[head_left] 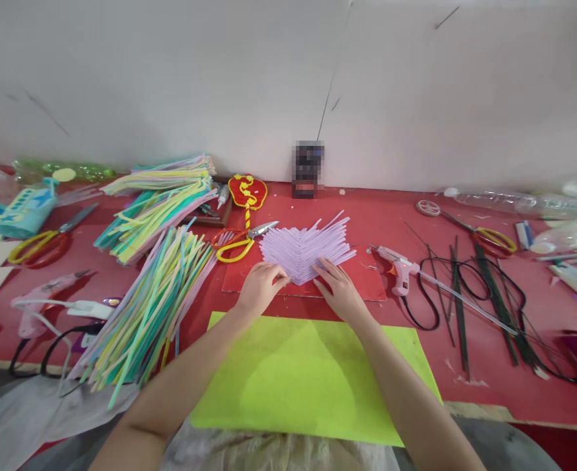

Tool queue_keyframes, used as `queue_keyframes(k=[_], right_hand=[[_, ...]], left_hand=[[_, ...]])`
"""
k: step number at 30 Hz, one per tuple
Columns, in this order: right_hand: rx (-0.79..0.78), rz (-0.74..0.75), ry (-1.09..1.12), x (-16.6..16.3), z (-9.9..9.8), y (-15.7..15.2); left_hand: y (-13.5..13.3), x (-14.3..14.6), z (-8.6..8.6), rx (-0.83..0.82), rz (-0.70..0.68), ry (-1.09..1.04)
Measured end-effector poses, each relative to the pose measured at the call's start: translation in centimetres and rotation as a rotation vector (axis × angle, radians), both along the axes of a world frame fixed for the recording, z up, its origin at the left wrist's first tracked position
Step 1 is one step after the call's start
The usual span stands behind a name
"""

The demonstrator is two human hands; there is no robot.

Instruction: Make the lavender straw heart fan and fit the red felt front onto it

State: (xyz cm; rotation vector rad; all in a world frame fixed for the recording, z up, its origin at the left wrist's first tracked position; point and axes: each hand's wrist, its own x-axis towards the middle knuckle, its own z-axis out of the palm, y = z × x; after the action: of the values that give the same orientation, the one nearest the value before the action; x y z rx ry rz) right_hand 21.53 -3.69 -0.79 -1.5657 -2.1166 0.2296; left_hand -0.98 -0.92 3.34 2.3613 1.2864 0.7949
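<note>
Your lilac chevron of strips (301, 245) lies on the red board (369, 284), mid-tabletop (377, 212). Body appears largely formed; outer ends are uneven, evidently untrimmed. Your left hand (263, 286) has thumb and forefinger nearly together at the lower edge; grip cannot be confirmed. Your right hand (340, 288), fingers loosely spread, rests on the right wing, grasping nothing.
</note>
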Motion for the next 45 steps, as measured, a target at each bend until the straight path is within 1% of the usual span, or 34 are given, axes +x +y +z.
queue_keyframes(k=[4, 7, 9, 13, 16, 19, 24, 26, 28, 31, 34, 37, 39, 40, 42, 45], right_hand=[[0.037, -0.067, 0.004, -0.8, 0.7, -0.6], [0.041, -0.118, 0.099, -2.1, 1.3, -1.2], [0.033, -0.123, 0.207, -3.4, 1.6, -1.6], [-0.011, -0.082, 0.369, -6.5, 1.7, -2.4], [-0.04, -0.093, 0.416, -8.2, 1.7, -2.9], [-0.045, -0.122, 0.431, -9.4, 1.6, -3.7], [-0.017, -0.153, 0.491, -12.2, 0.6, -5.4], [-0.015, -0.132, 0.533, -13.5, -0.1, -5.8], [0.0, -0.107, 0.62, -14.4, -0.7, -5.9], [-0.013, -0.1, 0.746, -14.9, -1.2, -5.6], [-0.06, -0.122, 0.854, -14.7, -1.5, -5.5], [-0.092, -0.099, 0.91, -14.3, -1.8, -5.4], [-0.097, -0.097, 0.916, -14.1, -1.8, -5.5], [-0.091, -0.101, 0.911, -14.1, -1.8, -5.5], [-0.072, -0.101, 0.891, -14.1, -1.7, -5.5], [-0.063, -0.082, 0.877, -14.2, -1.3, -5.7]], left_hand=[[-0.4, -0.1, 0.6, 0.055, 0.024, 0.042], [-0.6, -0.3, 0.5, 0.025, 0.056, 0.064], [-0.4, -0.4, 0.1, -0.005, 0.061, 0.072], [-0.1, -0.4, -0.6, -0.04, 0.026, 0.089], [-0.2, -0.2, -0.7, -0.051, -0.001, 0.101], [-0.8, -0.4, -0.5, -0.05, 0.011, 0.103], [-2.1, -1.7, -0.3, -0.05, 0.064, 0.061], [-2.5, -2.4, -0.4, -0.049, 0.084, 0.056], [-2.7, -3.1, -0.7, -0.046, 0.128, 0.053], [-2.9, -3.7, -1.2, -0.045, 0.189, 0.053], [-3.2, -3.6, -1.4, -0.038, 0.202, 0.054], [-3.7, -3.4, -0.8, -0.008, 0.161, 0.05], [-4.1, -4.0, 0.0, 0.018, 0.146, 0.043], [-4.3, -4.6, 0.6, 0.035, 0.16, 0.037], [-4.8, -6.7, 1.7, 0.095, 0.256, 0.019], [-5.6, -10.8, 3.0, 0.165, 0.502, 0.075]])
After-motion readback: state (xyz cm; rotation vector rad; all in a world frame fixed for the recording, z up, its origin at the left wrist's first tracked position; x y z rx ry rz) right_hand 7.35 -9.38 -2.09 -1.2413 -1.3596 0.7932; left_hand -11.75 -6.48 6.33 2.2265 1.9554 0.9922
